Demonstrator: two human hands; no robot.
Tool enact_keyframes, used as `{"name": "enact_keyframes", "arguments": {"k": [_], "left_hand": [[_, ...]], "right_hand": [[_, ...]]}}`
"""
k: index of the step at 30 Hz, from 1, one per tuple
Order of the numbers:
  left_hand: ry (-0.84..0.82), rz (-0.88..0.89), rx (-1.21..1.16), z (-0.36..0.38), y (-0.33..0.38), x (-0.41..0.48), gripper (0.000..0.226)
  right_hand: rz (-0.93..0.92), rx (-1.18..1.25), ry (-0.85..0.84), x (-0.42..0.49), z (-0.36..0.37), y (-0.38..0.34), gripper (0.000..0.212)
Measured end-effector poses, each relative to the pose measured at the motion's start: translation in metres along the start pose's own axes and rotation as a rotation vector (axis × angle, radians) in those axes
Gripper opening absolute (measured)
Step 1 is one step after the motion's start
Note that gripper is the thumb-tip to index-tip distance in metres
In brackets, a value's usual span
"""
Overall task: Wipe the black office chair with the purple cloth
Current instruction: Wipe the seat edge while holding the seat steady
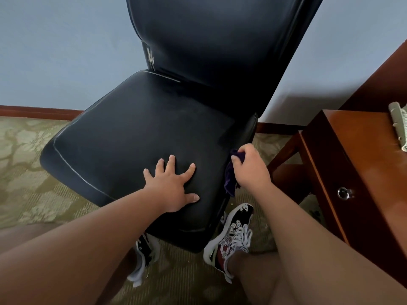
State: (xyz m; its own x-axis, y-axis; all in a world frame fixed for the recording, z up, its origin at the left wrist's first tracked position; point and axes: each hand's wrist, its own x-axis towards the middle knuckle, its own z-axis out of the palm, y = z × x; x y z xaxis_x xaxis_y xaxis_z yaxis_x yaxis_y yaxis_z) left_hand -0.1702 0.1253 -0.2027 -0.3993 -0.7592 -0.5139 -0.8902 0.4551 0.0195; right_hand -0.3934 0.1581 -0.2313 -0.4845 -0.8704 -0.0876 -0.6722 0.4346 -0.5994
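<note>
The black office chair (136,133) fills the middle of the view, its padded seat toward me and its tall backrest rising behind. My left hand (172,186) lies flat on the front of the seat with fingers spread, holding nothing. My right hand (250,167) is closed on the purple cloth (231,179) and presses it against the seat's right side edge. Part of the cloth hangs down below the hand; the rest is hidden in the grip.
A brown wooden desk (352,172) with a round drawer pull stands close on the right, a pale object (399,124) at its far edge. My feet in patterned sneakers (231,236) stand under the seat front on patterned carpet. A pale wall with a wooden baseboard runs behind.
</note>
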Motion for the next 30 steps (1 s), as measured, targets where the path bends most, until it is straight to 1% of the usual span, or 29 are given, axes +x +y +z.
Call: {"name": "enact_keyframes", "arguments": {"k": [3,6,10,11,13,15,17,22,25,28,30], "left_hand": [[0.002,-0.018,0.042,-0.001,0.003,0.0,0.086],[0.029,-0.025,0.087,0.001,0.003,0.0,0.086],[0.053,-0.033,0.099,0.001,0.005,-0.001,0.086],[0.05,-0.036,0.091,0.0,0.006,-0.001,0.086],[0.041,-0.038,0.066,0.0,0.007,-0.001,0.086],[0.028,-0.034,0.034,-0.001,0.006,-0.002,0.086],[0.02,-0.028,0.011,-0.001,0.004,-0.002,0.087],[-0.001,-0.01,0.008,-0.002,0.003,-0.002,0.087],[0.002,0.002,0.008,-0.002,0.003,0.0,0.087],[0.004,0.002,0.014,-0.001,0.004,-0.001,0.086],[0.008,-0.005,0.031,-0.001,0.007,0.0,0.086]], "right_hand": [[-0.015,0.06,-0.135,-0.009,-0.001,0.003,0.013],[-0.079,0.031,-0.22,-0.035,-0.001,-0.001,0.017],[-0.213,-0.097,-0.357,-0.077,-0.005,-0.02,0.05],[-0.268,-0.152,-0.394,-0.085,-0.006,-0.022,0.053],[-0.358,-0.217,-0.466,-0.094,-0.008,-0.025,0.05],[-0.382,-0.166,-0.508,-0.093,-0.011,-0.021,0.042],[-0.344,-0.048,-0.491,-0.084,-0.011,-0.014,0.035],[-0.177,0.17,-0.295,-0.037,-0.006,0.001,0.032],[-0.078,0.233,-0.18,-0.004,-0.006,0.007,0.032],[-0.03,0.249,-0.032,0.021,-0.007,0.013,0.029],[-0.002,0.245,-0.001,0.032,-0.006,0.013,0.029]]}}
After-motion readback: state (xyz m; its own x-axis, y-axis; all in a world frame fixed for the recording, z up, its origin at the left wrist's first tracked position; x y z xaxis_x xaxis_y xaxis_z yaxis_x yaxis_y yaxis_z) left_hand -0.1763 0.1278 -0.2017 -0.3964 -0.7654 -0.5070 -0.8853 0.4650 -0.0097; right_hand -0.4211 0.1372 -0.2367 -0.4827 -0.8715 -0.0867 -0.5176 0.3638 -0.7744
